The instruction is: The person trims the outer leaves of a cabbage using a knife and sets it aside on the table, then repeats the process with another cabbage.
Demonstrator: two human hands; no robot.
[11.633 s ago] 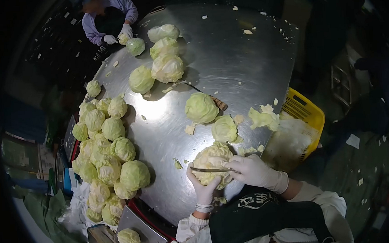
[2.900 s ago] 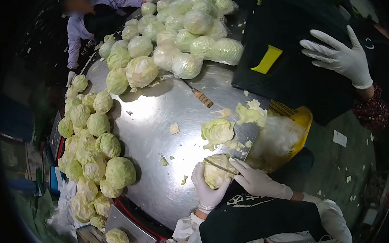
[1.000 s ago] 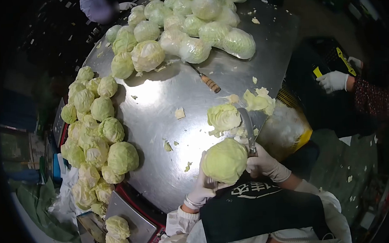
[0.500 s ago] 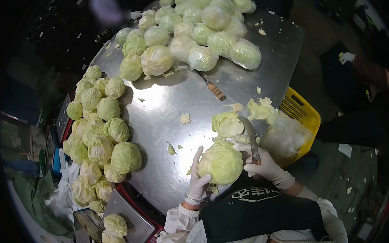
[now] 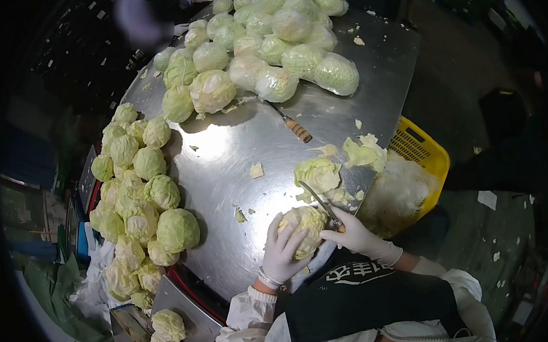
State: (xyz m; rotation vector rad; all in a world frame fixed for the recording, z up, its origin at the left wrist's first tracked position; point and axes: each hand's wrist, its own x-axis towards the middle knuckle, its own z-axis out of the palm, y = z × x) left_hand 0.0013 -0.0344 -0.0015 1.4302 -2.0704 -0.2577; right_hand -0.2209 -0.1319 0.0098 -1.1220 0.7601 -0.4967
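My left hand [image 5: 282, 250], in a white glove, is closed over the near left side of a pale cabbage head [image 5: 311, 223]. The gloved right hand [image 5: 356, 235] grips the wooden handle of a curved knife [image 5: 317, 199]. Its blade slants up and left along the far right side of the cabbage. Just beyond lies a loose green cabbage leaf [image 5: 319, 174] on the metal table [image 5: 224, 173], with small trimmings scattered around it. A second knife [image 5: 297, 128] with a wooden handle rests farther up the table.
Bare cabbages [image 5: 149, 162] are heaped along the left edge, plastic-wrapped cabbages [image 5: 291, 24] at the far end. A yellow crate [image 5: 436, 156] stands right of the table. Two small heads sit on a metal scale [image 5: 198, 323] at lower left. Another person's sleeve [image 5: 136, 17] shows at the top.
The cabbage has been turned, showing a paler, rougher side. My left hand has come over its near side. The knife has swung left, its blade now close to the cabbage.
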